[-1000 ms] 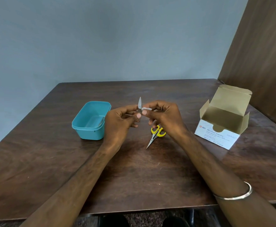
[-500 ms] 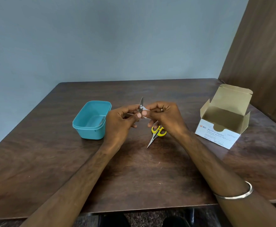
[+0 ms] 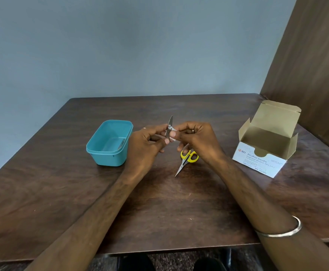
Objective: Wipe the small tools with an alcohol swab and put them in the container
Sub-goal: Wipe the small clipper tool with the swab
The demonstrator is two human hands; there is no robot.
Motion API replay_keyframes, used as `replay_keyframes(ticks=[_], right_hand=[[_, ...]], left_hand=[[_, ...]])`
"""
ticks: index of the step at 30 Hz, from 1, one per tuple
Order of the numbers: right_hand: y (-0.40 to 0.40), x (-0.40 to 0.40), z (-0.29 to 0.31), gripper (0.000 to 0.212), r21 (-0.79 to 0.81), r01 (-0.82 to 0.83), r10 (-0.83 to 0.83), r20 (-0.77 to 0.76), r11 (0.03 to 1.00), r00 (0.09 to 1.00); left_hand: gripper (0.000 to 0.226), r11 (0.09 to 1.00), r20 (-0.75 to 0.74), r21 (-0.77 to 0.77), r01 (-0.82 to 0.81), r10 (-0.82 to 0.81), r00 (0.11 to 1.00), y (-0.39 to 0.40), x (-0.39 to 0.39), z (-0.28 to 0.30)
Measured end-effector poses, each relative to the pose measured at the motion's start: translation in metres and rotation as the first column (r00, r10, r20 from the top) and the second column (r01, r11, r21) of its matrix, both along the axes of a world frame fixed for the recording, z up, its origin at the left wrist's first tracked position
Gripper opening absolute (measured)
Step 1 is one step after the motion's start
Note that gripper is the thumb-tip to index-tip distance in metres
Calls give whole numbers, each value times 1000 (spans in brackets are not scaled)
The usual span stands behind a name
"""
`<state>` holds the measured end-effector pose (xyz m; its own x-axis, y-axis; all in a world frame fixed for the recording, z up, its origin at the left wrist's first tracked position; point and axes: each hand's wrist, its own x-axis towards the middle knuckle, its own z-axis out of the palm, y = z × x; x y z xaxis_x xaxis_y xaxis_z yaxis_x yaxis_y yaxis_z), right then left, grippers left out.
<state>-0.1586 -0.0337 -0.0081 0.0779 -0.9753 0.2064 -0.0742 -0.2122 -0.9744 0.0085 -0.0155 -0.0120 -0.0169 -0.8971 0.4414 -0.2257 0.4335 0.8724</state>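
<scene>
My left hand (image 3: 147, 145) pinches a small metal tool (image 3: 170, 125) with a pointed blade that sticks up above the fingers. My right hand (image 3: 197, 140) presses a white alcohol swab (image 3: 173, 132) against the tool's lower part. Both hands hover above the middle of the brown table (image 3: 159, 202). Small scissors with yellow handles (image 3: 187, 159) lie on the table just under my right hand, tips toward me. The teal plastic container (image 3: 109, 142) stands to the left of my left hand, with a thin metal item lying inside along its right wall.
An open cardboard box of alcohol swabs (image 3: 265, 141) stands at the right of the table, lid flap up. A brown wall panel (image 3: 316, 65) rises behind it. The table's near edge is close to my body.
The tool's blade has tilted slightly to the right, and my right-hand fingers with the swab have slid lower along it. The scissors, container and box have not moved.
</scene>
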Motion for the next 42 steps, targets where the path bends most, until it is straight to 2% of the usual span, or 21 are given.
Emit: replay_keyframes(ticks=[5,10,15,21,26,34,40,42], right_hand=[[2,1,-1,2,-6,-33,33,-22,999,999],[2,1,-1,7,-12,-31,31,-34,999,999],[1,2,-2,4,-51,-30,27,-64,998,998],[0,2,-4,9,-82,-14,8,-79,997,997],[2,2,-2,11,-82,-29,22,-83,996,996],[3,3,-3,18,-117,-31,21,-89,993,996],[2,5,-5,7,-117,-23,11,-104,993,995],[2,4,-6,9,-113,-19,6,-109,993,994]], left_hand=[[41,999,84,-29,-23,26,996,-1,2,-1],[47,994,197,-98,-52,70,978,2,1,-1],[41,987,228,-136,-87,117,967,1,1,-3],[44,960,339,-259,-103,190,921,1,-1,-4],[51,958,348,-261,-121,210,914,2,-1,-3],[45,956,327,-259,-136,220,919,3,-2,-3],[46,955,327,-236,-180,252,911,4,-3,-3],[47,953,336,-228,-198,267,903,4,-4,-4]])
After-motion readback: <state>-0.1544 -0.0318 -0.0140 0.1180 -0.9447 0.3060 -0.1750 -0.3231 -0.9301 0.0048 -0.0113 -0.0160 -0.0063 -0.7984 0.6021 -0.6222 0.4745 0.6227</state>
